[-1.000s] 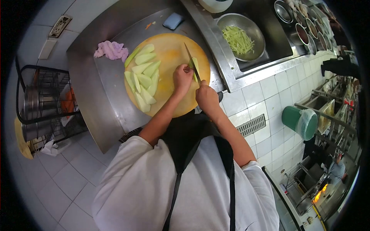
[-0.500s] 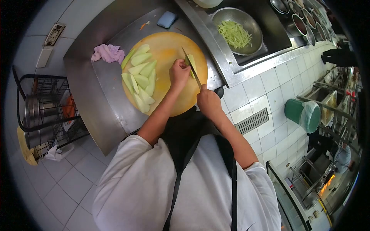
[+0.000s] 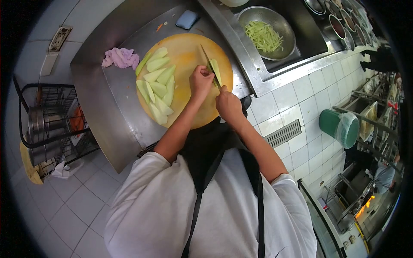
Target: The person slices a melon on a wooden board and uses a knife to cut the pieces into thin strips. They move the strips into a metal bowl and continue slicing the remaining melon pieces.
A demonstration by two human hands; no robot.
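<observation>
Head view showed the green piece point(image 3: 214, 69) lying near the right side of the round cutting board point(image 3: 189, 51), and I was partway through cutting it into thin strips. My left hand point(image 3: 201, 81) pressed down on it with bent fingers, so that grip was closed on the green piece. My right hand point(image 3: 228, 105) was wrapped tight around the handle of the knife point(image 3: 209, 65). The blade lay across the piece, pointing away from me, right beside my left fingers.

I judged that the next cut needed care. The blade had to come straight down, and my left fingers had to stay tucked back from it, because they were almost touching it.

More green slices point(image 3: 157, 84) waited in a pile on the left half of the board, well apart from the knife. The middle of the board between the pile and my hands was bare, so I had room there to slide things.

The board nearly reached the front edge of the steel counter point(image 3: 116, 90), close to my apron. A pink cloth point(image 3: 121, 57) lay just past the pile, and a blue sponge point(image 3: 188, 19) sat at the far side. To the right, past a raised steel edge, a metal bowl point(image 3: 279, 26) held cut green strips point(image 3: 262, 38).
</observation>
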